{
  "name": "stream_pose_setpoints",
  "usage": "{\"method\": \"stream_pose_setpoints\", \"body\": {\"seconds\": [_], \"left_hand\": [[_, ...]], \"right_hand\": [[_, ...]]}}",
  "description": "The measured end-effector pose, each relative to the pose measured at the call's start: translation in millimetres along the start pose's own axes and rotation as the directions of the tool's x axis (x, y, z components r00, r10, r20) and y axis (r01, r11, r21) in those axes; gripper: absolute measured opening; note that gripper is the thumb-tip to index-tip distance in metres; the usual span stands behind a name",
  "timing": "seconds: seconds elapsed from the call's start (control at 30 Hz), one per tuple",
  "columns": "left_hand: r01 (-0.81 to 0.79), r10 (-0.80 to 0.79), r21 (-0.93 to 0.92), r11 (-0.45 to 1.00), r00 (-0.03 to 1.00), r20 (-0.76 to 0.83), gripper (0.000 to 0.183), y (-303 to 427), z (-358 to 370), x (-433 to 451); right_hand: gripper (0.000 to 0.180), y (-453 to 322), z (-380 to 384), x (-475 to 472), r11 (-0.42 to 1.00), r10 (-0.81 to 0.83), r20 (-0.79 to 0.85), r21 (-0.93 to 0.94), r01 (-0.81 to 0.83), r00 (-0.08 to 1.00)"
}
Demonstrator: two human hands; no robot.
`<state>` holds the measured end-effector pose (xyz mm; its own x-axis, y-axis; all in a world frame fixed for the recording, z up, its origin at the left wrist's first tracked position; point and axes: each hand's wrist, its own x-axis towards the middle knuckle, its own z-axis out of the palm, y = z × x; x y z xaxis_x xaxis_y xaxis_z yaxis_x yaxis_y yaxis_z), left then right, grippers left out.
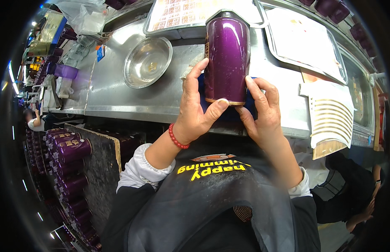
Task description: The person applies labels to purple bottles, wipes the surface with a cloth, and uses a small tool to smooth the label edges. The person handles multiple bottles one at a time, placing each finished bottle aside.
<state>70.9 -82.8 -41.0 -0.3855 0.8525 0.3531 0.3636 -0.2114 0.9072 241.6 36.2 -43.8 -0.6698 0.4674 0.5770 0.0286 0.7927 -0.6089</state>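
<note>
A glossy purple bottle (pixel 228 60) with a dark neck lies in front of me, neck pointing away and base towards me. A narrow gold band (pixel 234 103) runs round its base edge. My left hand (pixel 198 107), wearing a red bead bracelet, holds the left side, its thumb on the gold band. From the right, my right hand (pixel 262 108) touches the lower side and base with its fingertips. Part of a blue object (pixel 252 102) shows beneath the bottle. A greyish cloth-like piece (pixel 195 64) sits behind my left fingers, partly hidden.
On the steel worktop (pixel 108 85) stands a metal bowl (pixel 148 63). A tray with printed label sheets (pixel 182 14) is behind the bottle. A tray with white sheets (pixel 303 41) lies right, near sheets of curved gold strips (pixel 332 116) overhanging the edge. Purple bottles (pixel 73 151) stand lower left; people are nearby.
</note>
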Motion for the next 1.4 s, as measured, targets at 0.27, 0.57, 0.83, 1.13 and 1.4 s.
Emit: {"method": "stream_pose_setpoints", "body": {"seconds": [0.27, 0.57, 0.83, 1.13, 1.4], "left_hand": [[-0.013, -0.001, -0.131, 0.991, 0.994, -0.108, 0.086, -1, 5, -5], [-0.009, 0.021, 0.189, 0.982, 0.998, -0.064, 0.083, 1, 1, -8], [-0.084, 0.074, -0.015, 0.996, 0.938, -0.339, 0.068, -8, 11, -22], [-0.522, 0.626, 0.807, 0.276, 0.734, 0.261, 0.032, -34, -25, -48], [-0.597, 0.687, 0.770, 0.226, 0.658, 0.308, 0.034, -18, 2, -27]], "right_hand": [[0.075, 0, -2, -1, 1.000, 0.009, 0.031, -0.010, -0.008, 0.999], [0.076, 1, 1, 0, 1.000, -0.003, -0.009, 0.013, 0.003, 1.000], [0.074, 1, -2, -1, 1.000, 0.012, 0.032, -0.006, -0.012, 0.999], [0.075, 2, 1, -2, 1.000, 0.010, 0.010, -0.004, -0.010, 1.000], [0.074, -2, 2, 0, 0.999, -0.020, -0.027, -0.045, 0.019, 0.999]]}}
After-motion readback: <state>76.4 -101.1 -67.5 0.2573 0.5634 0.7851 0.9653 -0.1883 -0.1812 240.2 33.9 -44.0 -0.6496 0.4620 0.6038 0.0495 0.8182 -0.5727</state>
